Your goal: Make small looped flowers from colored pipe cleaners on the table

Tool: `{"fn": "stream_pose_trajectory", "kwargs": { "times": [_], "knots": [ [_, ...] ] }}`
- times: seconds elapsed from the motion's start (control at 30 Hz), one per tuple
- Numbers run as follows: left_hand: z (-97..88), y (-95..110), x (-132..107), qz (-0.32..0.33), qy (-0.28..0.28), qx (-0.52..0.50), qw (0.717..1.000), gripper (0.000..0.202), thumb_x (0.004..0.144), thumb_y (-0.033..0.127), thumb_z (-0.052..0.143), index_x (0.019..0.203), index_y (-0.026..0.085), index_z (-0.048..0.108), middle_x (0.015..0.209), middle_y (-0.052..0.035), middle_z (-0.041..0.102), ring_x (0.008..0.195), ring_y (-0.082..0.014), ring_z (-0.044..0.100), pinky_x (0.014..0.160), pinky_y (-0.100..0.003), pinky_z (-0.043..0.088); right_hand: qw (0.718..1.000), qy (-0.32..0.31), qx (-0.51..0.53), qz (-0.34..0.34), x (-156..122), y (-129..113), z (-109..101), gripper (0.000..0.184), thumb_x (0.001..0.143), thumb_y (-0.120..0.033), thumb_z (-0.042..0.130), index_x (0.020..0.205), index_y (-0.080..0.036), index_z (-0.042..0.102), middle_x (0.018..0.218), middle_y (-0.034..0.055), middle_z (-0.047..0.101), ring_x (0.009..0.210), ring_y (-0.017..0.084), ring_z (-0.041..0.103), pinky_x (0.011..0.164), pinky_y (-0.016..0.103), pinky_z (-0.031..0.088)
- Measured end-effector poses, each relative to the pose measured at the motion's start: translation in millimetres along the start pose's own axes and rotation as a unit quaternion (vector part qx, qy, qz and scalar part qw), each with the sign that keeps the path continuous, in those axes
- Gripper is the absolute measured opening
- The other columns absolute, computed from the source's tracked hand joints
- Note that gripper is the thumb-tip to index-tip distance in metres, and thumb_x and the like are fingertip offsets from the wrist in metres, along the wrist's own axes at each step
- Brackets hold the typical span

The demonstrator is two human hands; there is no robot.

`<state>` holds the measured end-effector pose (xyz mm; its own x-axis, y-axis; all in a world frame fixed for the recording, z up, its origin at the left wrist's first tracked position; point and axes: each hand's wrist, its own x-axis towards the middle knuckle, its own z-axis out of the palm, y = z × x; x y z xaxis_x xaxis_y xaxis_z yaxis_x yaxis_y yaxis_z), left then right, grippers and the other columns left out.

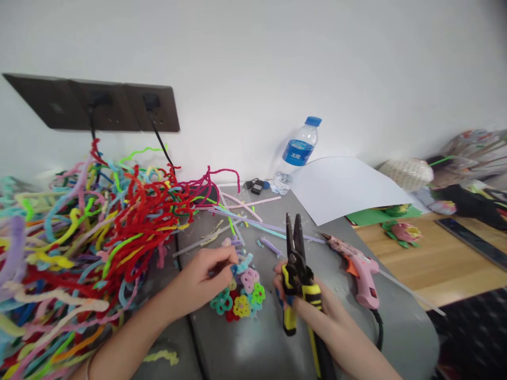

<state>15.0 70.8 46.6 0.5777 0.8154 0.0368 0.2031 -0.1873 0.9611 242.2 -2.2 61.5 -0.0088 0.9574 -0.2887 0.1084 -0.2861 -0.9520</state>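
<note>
On the pliers, dark, dull metal is seen at the blades, and smooth black and yellow grips are fitted on the handles. Left of the pliers, matt, fuzzy fibre is shown by the pipe-cleaner flowers and, farther left, by the heap of pipe cleaners. Beneath the pliers, the smooth grey tabletop is faintly glossed. Behind them, clear, shiny plastic is displayed by the water bottle; to their right, smooth pink plastic by the glue gun.

Right fingers grip pliers; left fingers pinch light-blue stem.
</note>
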Motion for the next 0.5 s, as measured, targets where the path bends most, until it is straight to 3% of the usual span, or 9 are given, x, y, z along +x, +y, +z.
{"fn": "stream_pose_trajectory", "kwargs": {
  "times": [0.1,0.2,0.33,0.5],
  "knots": [
    [3.3,3.9,-0.7,-0.004,-0.053,-0.009,0.999,0.017,0.084,0.025,0.049,0.069,0.02,0.045,0.061,0.0046,0.038,0.057,-0.0112,0.035,0.053,-0.022,0.027,1.0,0.004,0.015,-0.027,8.2,-7.2,12.9,0.029,0.08,-0.04,0.064,0.102,-0.02,0.06,0.088,0.0049,0.068,0.068,0.017,0.058,0.058,0.027,0.048],
    [5.7,6.2,-1.3,0.002,-0.085,-0.02,0.996,0.015,0.082,0.022,0.051,0.068,0.019,0.046,0.06,0.0042,0.042,0.056,-0.0109,0.037,0.052,-0.022,0.029,0.997,-0.018,-0.013,-0.067,14.6,-17.4,19.5,0.023,0.077,-0.035,0.067,0.091,-0.02,0.058,0.088,0.005,0.068,0.066,0.015,0.056,0.057,0.026,0.045],
    [6.3,6.5,-2.5,0.001,-0.097,-0.024,0.995,0.015,0.081,0.021,0.051,0.067,0.02,0.044,0.058,0.0048,0.04,0.055,-0.0101,0.035,0.051,-0.021,0.028,0.994,-0.02,-0.029,-0.099,17.7,-24.7,25.3,0.012,0.074,-0.022,0.063,0.084,-0.02,0.056,0.081,0.0011,0.061,0.07,0.015,0.057,0.062,0.025,0.045],
    [6.5,5.1,-3.2,0.005,-0.099,-0.014,0.995,0.012,0.076,0.014,0.049,0.068,0.02,0.043,0.059,0.0056,0.037,0.055,-0.01,0.033,0.052,-0.021,0.027,0.995,-0.015,-0.018,-0.098,18.4,-24.5,29.6,0.012,0.075,-0.023,0.062,0.083,-0.02,0.055,0.078,-0.0002,0.058,0.066,0.014,0.054,0.058,0.025,0.043]
  ]
}}
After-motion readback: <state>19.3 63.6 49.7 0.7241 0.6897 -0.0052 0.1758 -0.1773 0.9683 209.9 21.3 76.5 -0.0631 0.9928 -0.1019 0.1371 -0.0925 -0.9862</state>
